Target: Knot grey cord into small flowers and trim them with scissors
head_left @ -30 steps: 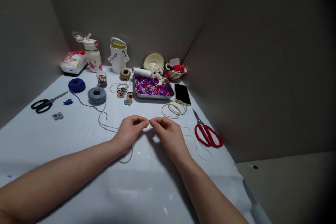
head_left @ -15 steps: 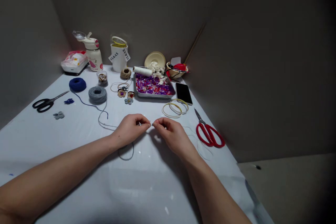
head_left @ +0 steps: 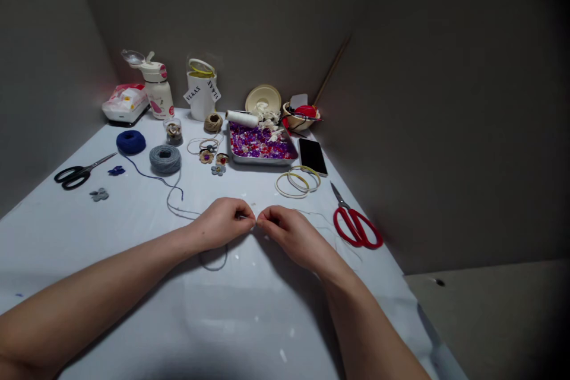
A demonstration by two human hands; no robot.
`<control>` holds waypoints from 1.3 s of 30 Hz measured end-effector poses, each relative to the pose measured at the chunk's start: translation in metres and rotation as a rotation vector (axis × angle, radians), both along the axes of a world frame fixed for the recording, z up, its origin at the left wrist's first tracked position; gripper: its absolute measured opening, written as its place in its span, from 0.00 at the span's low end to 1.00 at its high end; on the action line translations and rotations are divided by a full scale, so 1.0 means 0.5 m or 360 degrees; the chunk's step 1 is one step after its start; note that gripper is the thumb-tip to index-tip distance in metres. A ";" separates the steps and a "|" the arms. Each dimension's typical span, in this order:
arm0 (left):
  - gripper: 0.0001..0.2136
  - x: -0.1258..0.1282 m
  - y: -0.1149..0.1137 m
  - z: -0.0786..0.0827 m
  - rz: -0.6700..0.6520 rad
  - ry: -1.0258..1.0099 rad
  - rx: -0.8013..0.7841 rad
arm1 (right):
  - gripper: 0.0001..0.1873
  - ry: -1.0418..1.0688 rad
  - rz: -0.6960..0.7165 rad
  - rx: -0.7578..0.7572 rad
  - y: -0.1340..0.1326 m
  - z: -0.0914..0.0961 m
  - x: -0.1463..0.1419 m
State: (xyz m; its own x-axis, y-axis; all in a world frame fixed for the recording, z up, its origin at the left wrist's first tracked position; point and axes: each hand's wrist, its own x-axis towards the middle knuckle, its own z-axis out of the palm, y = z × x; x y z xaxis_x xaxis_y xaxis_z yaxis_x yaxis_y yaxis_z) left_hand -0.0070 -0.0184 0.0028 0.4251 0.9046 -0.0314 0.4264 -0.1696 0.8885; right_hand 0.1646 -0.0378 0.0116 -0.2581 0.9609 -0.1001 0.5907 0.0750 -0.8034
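The left hand [head_left: 221, 224] and the right hand [head_left: 289, 236] sit over the middle of the desk [head_left: 133, 273], both pinched closed, fingertips almost touching, whatever they hold too fine to make out. A grey thread [head_left: 218, 268] loops across the desk from the grey yarn ball [head_left: 165, 159] to the left hand. A pale thread [head_left: 327, 222] trails right, toward the red-handled scissors [head_left: 345, 227].

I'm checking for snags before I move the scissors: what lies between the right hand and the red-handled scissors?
In the head view, a thin pale thread lies in loose loops between the right hand and the red-handled scissors.
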 end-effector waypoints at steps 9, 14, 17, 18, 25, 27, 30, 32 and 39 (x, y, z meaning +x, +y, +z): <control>0.07 0.012 0.004 -0.005 0.0504 -0.0592 -0.0240 | 0.12 0.0539 -0.0496 0.0074 0.015 -0.018 -0.012; 0.08 0.022 -0.004 -0.014 0.0649 -0.0824 -0.0357 | 0.12 0.0792 -0.0598 0.0014 0.006 -0.027 -0.036; 0.08 0.026 -0.010 -0.016 0.0654 -0.0837 -0.0350 | 0.13 0.0895 -0.0641 0.0007 0.002 -0.031 -0.046; 0.08 0.027 -0.011 -0.017 0.0649 -0.0835 -0.0341 | 0.13 0.0909 -0.0652 0.0009 0.001 -0.032 -0.049; 0.07 0.029 -0.012 -0.027 0.0590 -0.0779 -0.0279 | 0.12 0.0787 -0.0667 0.0062 0.001 -0.029 -0.050; 0.07 0.027 -0.010 -0.029 0.0532 -0.0743 -0.0253 | 0.13 0.0736 -0.0637 0.0058 0.002 -0.025 -0.045; 0.06 0.023 -0.005 -0.025 0.0437 -0.0662 -0.0200 | 0.13 0.0694 -0.0582 0.0040 0.004 -0.017 -0.035; 0.05 0.019 -0.003 -0.017 0.0372 -0.0605 -0.0192 | 0.12 0.0652 -0.0548 0.0025 0.006 -0.011 -0.027; 0.04 0.005 0.005 0.004 0.0264 -0.0397 -0.0053 | 0.12 0.0441 -0.0373 -0.0007 0.009 -0.011 -0.013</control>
State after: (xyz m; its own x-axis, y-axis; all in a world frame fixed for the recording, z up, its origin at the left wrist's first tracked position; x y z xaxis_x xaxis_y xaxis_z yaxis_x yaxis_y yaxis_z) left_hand -0.0045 -0.0157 0.0050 0.2700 0.9625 0.0248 0.2136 -0.0850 0.9732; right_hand 0.1582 -0.0332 0.0061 -0.0490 0.9969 -0.0614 0.3511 -0.0404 -0.9355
